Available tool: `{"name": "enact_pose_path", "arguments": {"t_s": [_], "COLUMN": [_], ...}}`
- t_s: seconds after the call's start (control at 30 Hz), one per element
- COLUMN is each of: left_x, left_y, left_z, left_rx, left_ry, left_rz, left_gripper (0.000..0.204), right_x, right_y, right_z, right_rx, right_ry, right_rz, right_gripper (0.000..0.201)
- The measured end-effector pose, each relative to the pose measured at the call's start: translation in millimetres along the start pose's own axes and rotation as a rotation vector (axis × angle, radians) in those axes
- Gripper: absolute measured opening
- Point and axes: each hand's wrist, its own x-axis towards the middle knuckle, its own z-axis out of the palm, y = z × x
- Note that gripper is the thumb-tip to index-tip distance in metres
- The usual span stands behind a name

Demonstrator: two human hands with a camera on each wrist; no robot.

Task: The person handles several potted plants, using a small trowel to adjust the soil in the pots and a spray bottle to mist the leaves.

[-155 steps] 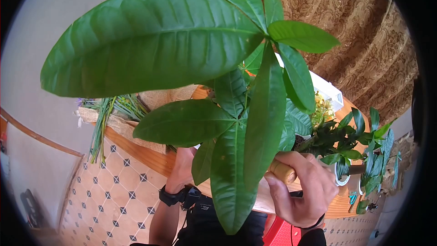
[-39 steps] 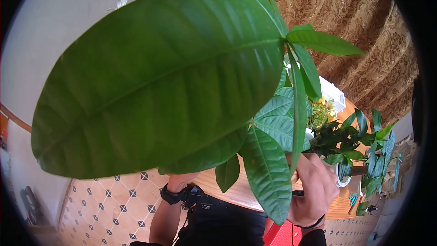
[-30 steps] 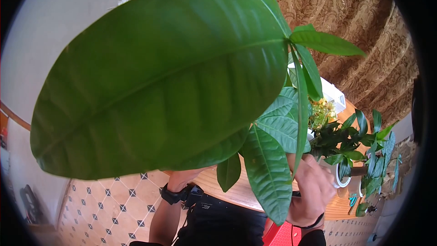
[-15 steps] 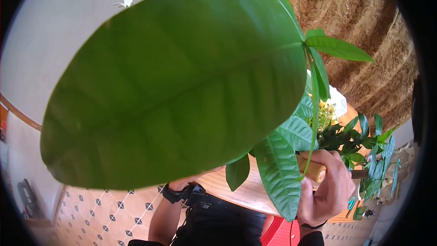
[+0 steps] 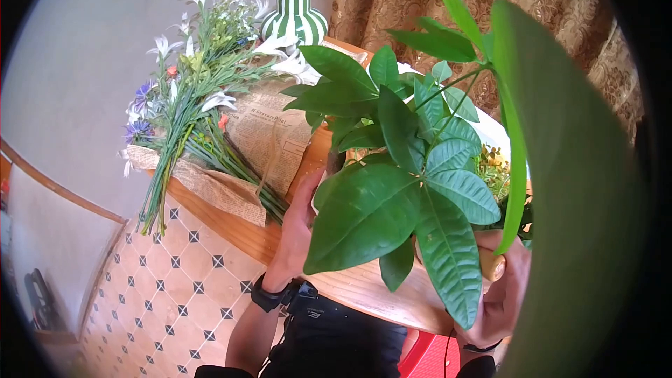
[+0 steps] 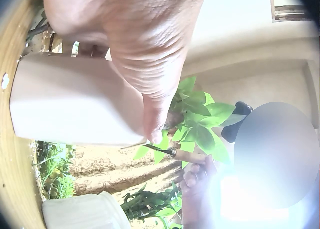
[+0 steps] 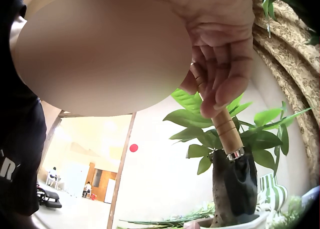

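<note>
A leafy potted plant (image 5: 364, 217) with a thick trunk (image 7: 220, 189) stands in a white pot (image 6: 75, 104). My left hand (image 5: 294, 238) grips that pot, its thumb over the rim in the left wrist view. Pinched in my right hand (image 5: 507, 287) is the wooden handle (image 7: 227, 131) of a small trowel. The dark blade (image 7: 242, 186) hangs beside the trunk, above the pot; whether it touches soil I cannot tell. Leaves partly cover the right fingers in the head view.
Loose flowers (image 5: 182, 108) lie on printed wrapping paper (image 5: 269, 133) at the table's left. Behind them stands a green-striped vase (image 5: 294, 21). A large blurred leaf (image 5: 574, 189) blocks the right side. Another white pot (image 6: 82, 211) is near mine.
The large near leaf has swung from left to right in the head view, uncovering the flowers, paper, vase and my left hand. My right hand still holds the trowel.
</note>
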Motion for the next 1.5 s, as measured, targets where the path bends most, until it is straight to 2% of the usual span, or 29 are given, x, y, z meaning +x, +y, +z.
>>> {"name": "enact_pose_path", "arguments": {"t_s": [0.07, 0.13, 0.27, 0.3, 0.33, 0.37, 0.47, 0.5, 0.53, 0.57, 0.63, 0.7, 0.73, 0.87, 1.03, 1.17, 1.27, 1.33, 1.37, 1.43, 1.5], "left_x": [1, 3, -3, -4, -5, -4, 5, 7, 9, 10, 11, 12, 12, 13, 15, 13, 11, 10, 10, 11, 11], "left_y": [6, 13, 2, 0, -1, 1, 2, -7, -14, -19, -24, -19, -17, -16, -16, -15, -9, -9, -7, -2, -1], "left_z": [1, 4, 2, 1, 1, 1, 2, 2, 2, 1, 0, 1, 1, 2, -1, 3, 0, 0, 1, 2, 2], "left_rx": [-0.01, -0.245, -0.301, -0.319, -0.338, -0.338, -0.285, -0.269, -0.253, -0.253, -0.202, -0.185, -0.167, -0.185, -0.195, -0.259, -0.289, -0.278, -0.278, -0.249, -0.265], "left_ry": [0.007, -0.009, 0.007, 0.012, 0.017, 0.017, 0.022, 0.009, -0.004, -0.003, -0.021, -0.009, 0.003, 0.018, -0.035, -0.016, 0.003, 0.002, 0.004, 0.007, 0.002], "left_rz": [-0.033, -0.1, -0.23, -0.274, -0.317, -0.317, -0.227, -0.139, -0.05, -0.051, 0.065, 0.057, 0.05, 0.058, 0.025, 0.037, -0.031, -0.031, -0.032, -0.047, -0.049], "left_gripper": [0.1, 0.111, 0.119, 0.122, 0.125, 0.125, 0.122, 0.121, 0.12, 0.12, 0.116, 0.115, 0.114, 0.113, 0.118, 0.121, 0.118, 0.111, 0.111, 0.105, 0.104], "right_x": [1, 8, 5, 2, -2, -4, 0, 1, 2, 2, -5, -4, 1, 3, 2, 2, 6, 0, -2, -6, -3], "right_y": [-3, -8, -3, -5, -10, -12, -7, -8, -9, -10, -1, 6, 1, -2, 2, -2, -3, -3, -2, 1, 3], "right_z": [2, 0, -1, 1, 5, 6, 3, 1, -2, -5, -2, 6, -3, -3, -2, 4, 3, 2, 5, 15, 13], "right_rx": [-0.041, -0.067, -0.128, -0.127, -0.119, -0.111, -0.162, -0.162, -0.195, -0.228, -0.209, -0.074, -0.089, -0.106, -0.128, -0.19, -0.267, -0.214, -0.213, -0.155, -0.155], "right_ry": [0.037, 0.011, -0.042, -0.043, -0.02, 0.004, -0.006, -0.007, -0.026, -0.045, -0.053, 0.152, 0.101, 0.133, 0.13, 0.139, 0.038, -0.048, -0.049, 0.098, 0.075], "right_rz": [-0.051, -0.076, -0.15, -0.15, -0.035, 0.081, 0.0, 0.0, 0.033, 0.066, 0.095, 0.136, 0.148, 0.176, 0.014, -0.006, -0.06, 0.035, 0.034, 0.022, -0.027], "right_gripper": [0.04, 0.04, 0.04, 0.04, 0.032, 0.024, 0.022, 0.022, 0.03, 0.039, 0.037, 0.037, 0.032, 0.028, 0.032, 0.028, 0.024, 0.024, 0.024, 0.036, 0.035]}}
